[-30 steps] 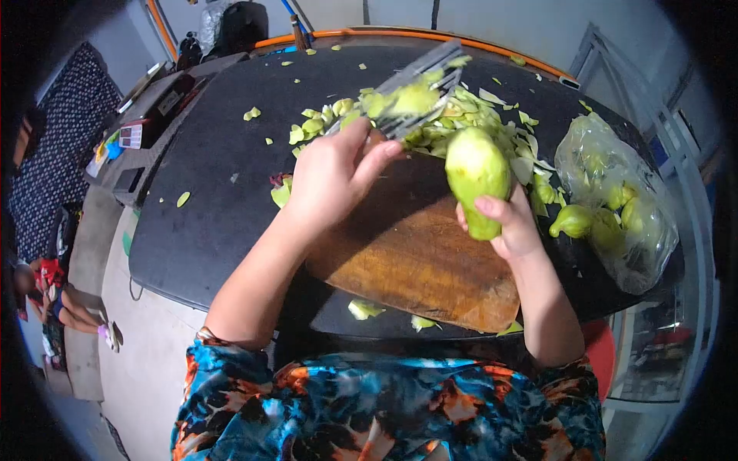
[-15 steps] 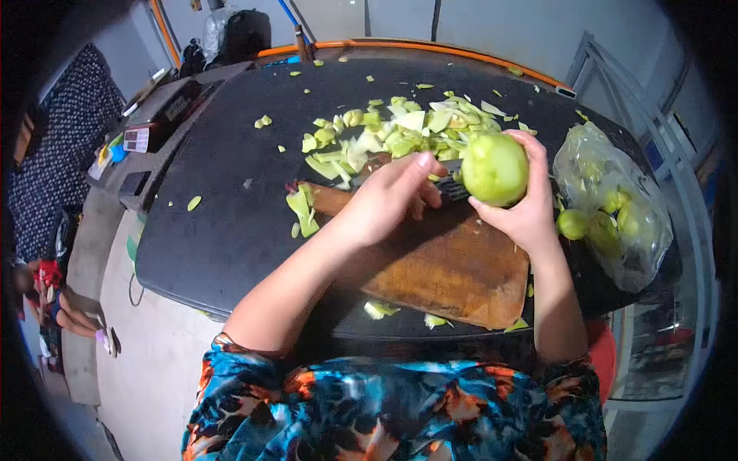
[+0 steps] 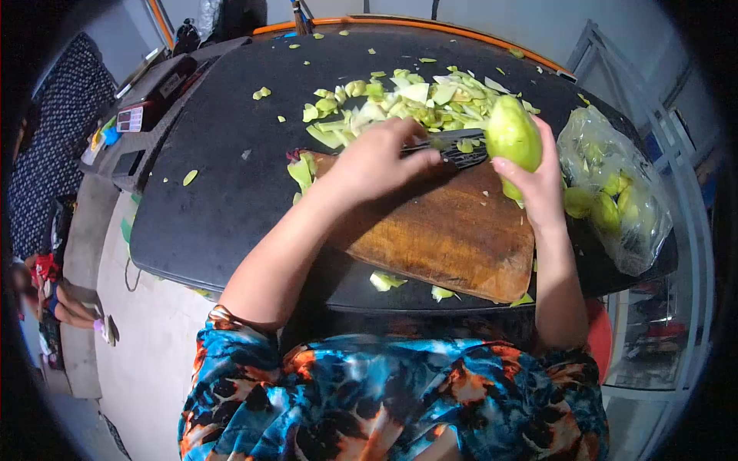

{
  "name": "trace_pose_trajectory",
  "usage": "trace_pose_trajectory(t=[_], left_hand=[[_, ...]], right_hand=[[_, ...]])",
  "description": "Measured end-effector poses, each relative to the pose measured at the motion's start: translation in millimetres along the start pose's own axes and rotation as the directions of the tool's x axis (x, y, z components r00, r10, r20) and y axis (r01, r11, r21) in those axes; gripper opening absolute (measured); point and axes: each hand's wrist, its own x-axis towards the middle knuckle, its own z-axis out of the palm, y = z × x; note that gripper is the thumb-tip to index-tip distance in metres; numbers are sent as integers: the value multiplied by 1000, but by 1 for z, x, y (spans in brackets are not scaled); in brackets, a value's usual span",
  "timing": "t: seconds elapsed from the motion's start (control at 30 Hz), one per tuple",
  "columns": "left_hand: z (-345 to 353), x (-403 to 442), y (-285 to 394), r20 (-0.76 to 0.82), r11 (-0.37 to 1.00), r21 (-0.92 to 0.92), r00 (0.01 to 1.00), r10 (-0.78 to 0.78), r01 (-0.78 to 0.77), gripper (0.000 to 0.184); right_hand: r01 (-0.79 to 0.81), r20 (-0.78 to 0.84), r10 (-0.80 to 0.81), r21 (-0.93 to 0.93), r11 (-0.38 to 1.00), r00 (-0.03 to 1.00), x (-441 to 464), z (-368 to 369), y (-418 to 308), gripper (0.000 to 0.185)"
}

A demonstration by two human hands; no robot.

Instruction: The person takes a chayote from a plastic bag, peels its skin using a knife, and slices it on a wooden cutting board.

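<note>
My left hand [image 3: 380, 163] is closed around the handle of a dark knife [image 3: 467, 158], whose patterned blade points right, above the wooden cutting board [image 3: 446, 242]. Bits of green peel cling to the blade. In my right hand [image 3: 536, 178] is a partly peeled green fruit [image 3: 513, 134], tilted lengthwise, gripped from its right side with the thumb in front. The blade's tip end lies close to the fruit; whether they touch I cannot tell. Behind both hands spreads a pile of pale green peelings [image 3: 446, 100].
A clear plastic bag [image 3: 642, 223] with several green fruits lies at the table's right. Loose peel scraps [image 3: 386, 281] lie along the front edge of the black table [image 3: 207, 207]. A phone [image 3: 128, 163] rests at left; a person [image 3: 65, 300] is beyond.
The fruit has turned from its round face to its long side and risen slightly. My left hand has moved up and left, and more of the knife blade shows.
</note>
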Motion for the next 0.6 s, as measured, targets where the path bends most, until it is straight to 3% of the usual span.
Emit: trace_pose_trajectory(t=[0.07,0.1,0.2,0.33,0.37,0.43,0.47,0.5,0.6], left_hand=[[25,-5,-11,-104,886,401,949,297,-233,42],[23,-9,5,20,865,480,988,156,-146,43],[34,-3,14,82,848,530,996,-20,-26,40],[23,-4,15,-113,979,206,993,24,0,35],[17,-4,18,-155,988,133,983,98,-78,32],[7,-6,35,-135,993,-54,986,97,-105,31],[1,-8,46,-126,982,-148,987,97,-115,31],[-6,-13,58,12,984,-168,998,60,-58,32],[-4,-21,74,44,975,-59,975,217,-214,32]], right_hand=[[-229,-25,235,146,962,972,-8,-9,4,66],[-336,-28,350,222,915,936,-13,-11,5,62],[-287,-89,325,296,911,941,-22,-9,11,64],[-369,6,392,345,863,920,-22,-7,4,59],[-394,25,412,353,848,911,-20,-6,1,58],[-493,85,497,357,794,863,-19,-5,0,56],[-424,53,436,369,827,898,-19,-3,2,55],[-352,19,373,377,857,928,-19,1,7,55],[-252,-59,290,355,900,955,-24,2,27,52]])
